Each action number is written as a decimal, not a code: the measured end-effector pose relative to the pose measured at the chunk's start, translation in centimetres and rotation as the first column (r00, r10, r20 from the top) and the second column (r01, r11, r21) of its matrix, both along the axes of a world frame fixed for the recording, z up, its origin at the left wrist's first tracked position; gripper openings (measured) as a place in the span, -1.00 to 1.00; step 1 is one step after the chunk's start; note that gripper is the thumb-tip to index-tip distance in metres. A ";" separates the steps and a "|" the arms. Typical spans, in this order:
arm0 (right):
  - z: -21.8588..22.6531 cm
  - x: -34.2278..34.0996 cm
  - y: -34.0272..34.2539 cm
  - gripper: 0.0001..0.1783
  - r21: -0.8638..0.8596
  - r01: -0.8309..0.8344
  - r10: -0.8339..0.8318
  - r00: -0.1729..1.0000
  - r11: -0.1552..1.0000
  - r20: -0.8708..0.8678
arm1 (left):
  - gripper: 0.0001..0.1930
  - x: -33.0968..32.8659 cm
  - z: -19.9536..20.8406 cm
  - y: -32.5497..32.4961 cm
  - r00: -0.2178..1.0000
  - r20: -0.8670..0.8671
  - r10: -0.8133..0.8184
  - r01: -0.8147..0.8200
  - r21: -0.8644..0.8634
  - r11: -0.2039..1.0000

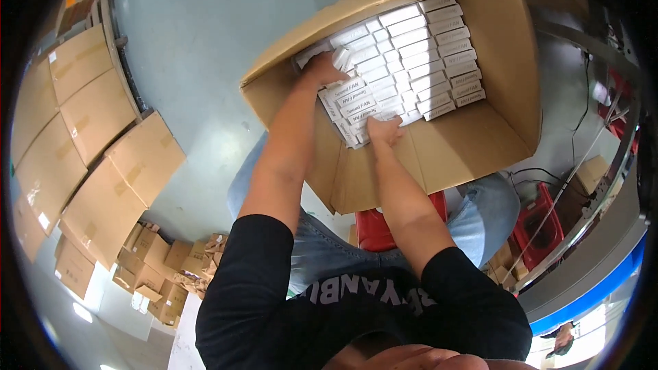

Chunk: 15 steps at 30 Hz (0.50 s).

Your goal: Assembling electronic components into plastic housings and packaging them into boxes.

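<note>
Reached left grip [319, 70] to a tilted white box [340, 57], right grip [386, 130] to dark-lettered white boxes [356, 99]; could not tell whether grasping with either. Had brown carton [508, 68] walls around both.

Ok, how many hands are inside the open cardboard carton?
2: the left hand among the white boxes toward the far left; the right hand at their near edge. No others show.
</note>
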State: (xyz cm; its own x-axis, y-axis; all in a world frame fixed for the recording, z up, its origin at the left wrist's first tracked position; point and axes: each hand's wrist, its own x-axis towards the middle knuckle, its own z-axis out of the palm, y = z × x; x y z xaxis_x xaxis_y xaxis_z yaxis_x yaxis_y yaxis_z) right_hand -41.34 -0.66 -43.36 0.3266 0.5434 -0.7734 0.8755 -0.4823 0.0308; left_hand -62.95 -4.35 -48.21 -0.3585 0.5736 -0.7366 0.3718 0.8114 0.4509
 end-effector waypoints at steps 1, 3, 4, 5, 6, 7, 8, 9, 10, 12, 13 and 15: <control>0.0 0.1 -0.2 -0.12 0.011 0.056 -0.056 0.998 0.998 -0.015 | -0.18 0.0 -0.1 0.0 1.000 0.021 -0.001 0.002 -0.046 0.999; -0.6 0.7 -0.4 -0.13 0.021 0.113 -0.113 0.993 0.993 -0.023 | -0.19 0.4 -0.1 0.1 0.999 0.049 -0.003 0.007 -0.093 0.996; -1.7 1.4 -0.3 -0.16 0.047 0.178 -0.174 0.981 0.983 -0.079 | -0.20 0.5 0.2 0.5 1.000 0.016 0.004 -0.003 -0.069 0.998; -2.7 2.2 -0.3 -0.20 0.070 0.243 -0.232 0.963 0.967 -0.138 | -0.21 0.5 0.4 1.0 1.000 -0.017 0.011 -0.012 -0.045 0.999; -3.3 2.6 -0.3 -0.20 0.075 0.245 -0.234 0.963 0.967 -0.133 | -0.21 0.5 0.9 1.4 1.000 -0.011 0.009 -0.009 -0.041 0.999; -4.0 3.1 -0.3 -0.25 0.083 0.292 -0.280 0.951 0.953 -0.131 | -0.19 0.5 1.3 1.7 0.998 0.056 0.028 -0.025 -0.056 0.998; -4.6 3.7 -0.2 -0.29 0.092 0.338 -0.326 0.937 0.937 -0.128 | -0.17 0.7 1.7 2.3 0.991 0.124 0.047 -0.038 -0.071 0.997; -4.0 3.0 -0.6 -0.29 0.080 0.335 -0.323 0.937 0.939 -0.131 | -0.17 0.4 1.7 1.7 0.992 0.116 0.052 -0.043 -0.082 0.996; -3.5 2.5 -0.8 -0.32 0.070 0.339 -0.327 0.934 0.938 -0.146 | -0.14 0.3 1.6 1.1 0.996 0.088 -0.001 0.008 -0.076 0.997; -2.7 1.9 -1.1 -0.35 0.061 0.344 -0.331 0.931 0.937 -0.156 | -0.11 0.5 1.4 0.6 0.996 0.064 -0.055 0.060 -0.074 0.995; -2.5 1.9 -1.1 -0.34 0.045 0.387 -0.368 0.903 0.921 -0.220 | -0.10 0.8 1.3 0.5 0.976 0.215 -0.042 0.072 -0.134 0.988; -2.7 2.1 -0.8 -0.32 0.032 0.431 -0.406 0.870 0.902 -0.279 | -0.09 1.5 1.0 0.5 0.930 0.366 -0.023 0.097 -0.186 0.978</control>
